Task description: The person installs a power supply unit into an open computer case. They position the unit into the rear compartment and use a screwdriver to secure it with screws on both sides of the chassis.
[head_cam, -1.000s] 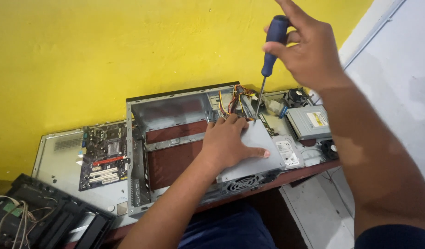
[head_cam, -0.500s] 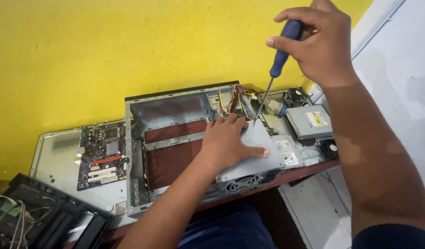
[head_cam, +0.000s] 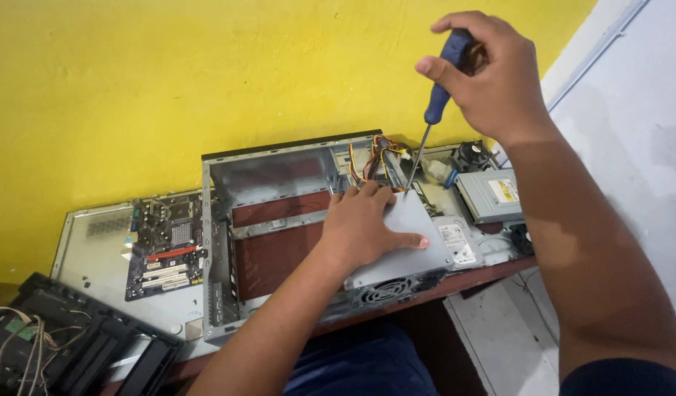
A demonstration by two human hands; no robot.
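Blue-handled screwdriver (head_cam: 442, 86), yellow wall (head_cam: 169, 81)

Motherboard (head_cam: 166, 246) on panel (head_cam: 96, 257); optical drive (head_cam: 492, 194).

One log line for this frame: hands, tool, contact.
left hand: flat on power supply | right hand: gripping screwdriver | tip: at supply's far edge

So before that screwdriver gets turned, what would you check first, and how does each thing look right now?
1. Left hand flat on the grey power supply box, steadying it: ok.
2. Right hand gripping the blue screwdriver handle firmly: ok.
3. Screwdriver tip seated in a screw head at the box's far edge: cannot tell, too small to see.
4. Coloured wires away from the tip: not ok, they sit right beside it.
5. Computer case resting fully on the table: not ok, its near edge reaches the table's front.
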